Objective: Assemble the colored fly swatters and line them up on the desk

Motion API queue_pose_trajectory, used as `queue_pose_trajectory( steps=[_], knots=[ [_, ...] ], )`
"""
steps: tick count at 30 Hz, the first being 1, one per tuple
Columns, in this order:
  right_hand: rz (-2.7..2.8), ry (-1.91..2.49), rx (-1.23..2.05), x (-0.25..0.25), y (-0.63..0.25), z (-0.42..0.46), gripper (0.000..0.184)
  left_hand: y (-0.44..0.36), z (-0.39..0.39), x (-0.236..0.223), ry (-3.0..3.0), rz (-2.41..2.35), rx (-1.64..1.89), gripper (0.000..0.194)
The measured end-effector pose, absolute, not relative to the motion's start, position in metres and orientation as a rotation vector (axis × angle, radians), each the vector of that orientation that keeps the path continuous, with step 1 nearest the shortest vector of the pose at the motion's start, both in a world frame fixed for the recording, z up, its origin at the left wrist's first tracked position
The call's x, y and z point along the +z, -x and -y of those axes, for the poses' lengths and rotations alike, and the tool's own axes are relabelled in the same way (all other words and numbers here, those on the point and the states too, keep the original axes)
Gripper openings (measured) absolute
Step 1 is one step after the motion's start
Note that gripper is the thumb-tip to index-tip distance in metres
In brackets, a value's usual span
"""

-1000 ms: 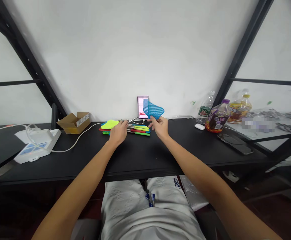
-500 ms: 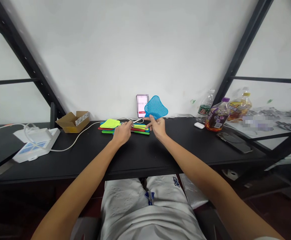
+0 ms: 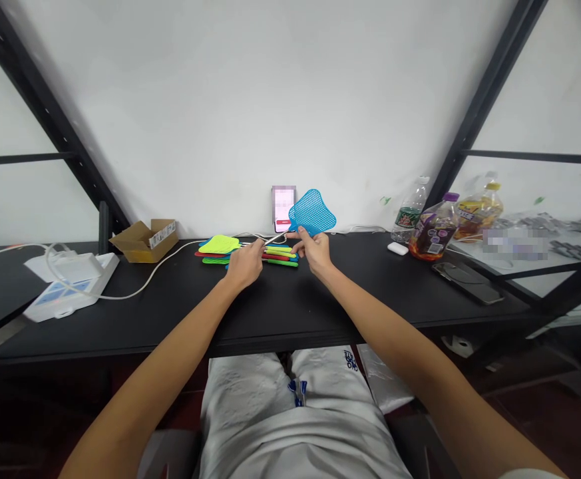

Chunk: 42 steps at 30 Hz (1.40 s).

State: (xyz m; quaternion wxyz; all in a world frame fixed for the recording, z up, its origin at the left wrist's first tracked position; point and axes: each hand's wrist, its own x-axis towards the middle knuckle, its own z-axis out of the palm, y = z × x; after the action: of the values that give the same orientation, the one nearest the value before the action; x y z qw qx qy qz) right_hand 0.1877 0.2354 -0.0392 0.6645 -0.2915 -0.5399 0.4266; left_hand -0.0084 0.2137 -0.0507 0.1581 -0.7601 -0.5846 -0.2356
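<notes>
A blue fly swatter (image 3: 313, 211) with a perforated head is held up over the desk between my hands. My left hand (image 3: 246, 264) is closed around its thin metal shaft or handle end. At the base of the head, my right hand (image 3: 313, 251) pinches it between thumb and fingers. Behind and below my left hand lies a stack of fly swatters (image 3: 220, 245) in yellow-green, red, green and blue. Their heads point left, and their handles (image 3: 283, 256) show between my hands. My left hand hides the middle of the stack.
A phone (image 3: 283, 209) leans against the wall behind the swatters. To the left are an open cardboard box (image 3: 143, 243) and a white device (image 3: 70, 289) with a cable. Bottles (image 3: 434, 229), a small white case (image 3: 397, 249) and a dark phone (image 3: 467, 283) are at the right.
Both hands and the blue fly swatter keep nearly the same place. The whole view has shifted very slightly.
</notes>
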Motion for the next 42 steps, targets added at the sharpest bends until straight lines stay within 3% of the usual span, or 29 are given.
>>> queue_pose_trajectory(
  steps=[8,26,35,40,42],
  knots=[
    [1.139,0.635,1.163,-0.039,-0.190,-0.237,0.039,0.002,-0.212,-0.050,2.190,1.665,-0.673,0.027],
    [1.247,0.551,1.352,-0.051,-0.176,-0.230,0.045,-0.035,-0.199,-0.049,2.285,1.572,-0.714,0.032],
    [1.127,0.771,1.090,-0.043,-0.220,-0.258,0.057,-0.018,-0.197,-0.049,2.436,1.239,-0.961,0.037],
    [1.393,1.383,0.444,-0.040,-0.276,-0.263,0.059,-0.010,-0.203,-0.050,2.507,1.114,-0.839,0.049],
    [1.488,1.504,0.388,-0.038,-0.298,-0.261,0.054,-0.010,-0.205,-0.052,2.564,1.103,-0.755,0.051]
  ],
)
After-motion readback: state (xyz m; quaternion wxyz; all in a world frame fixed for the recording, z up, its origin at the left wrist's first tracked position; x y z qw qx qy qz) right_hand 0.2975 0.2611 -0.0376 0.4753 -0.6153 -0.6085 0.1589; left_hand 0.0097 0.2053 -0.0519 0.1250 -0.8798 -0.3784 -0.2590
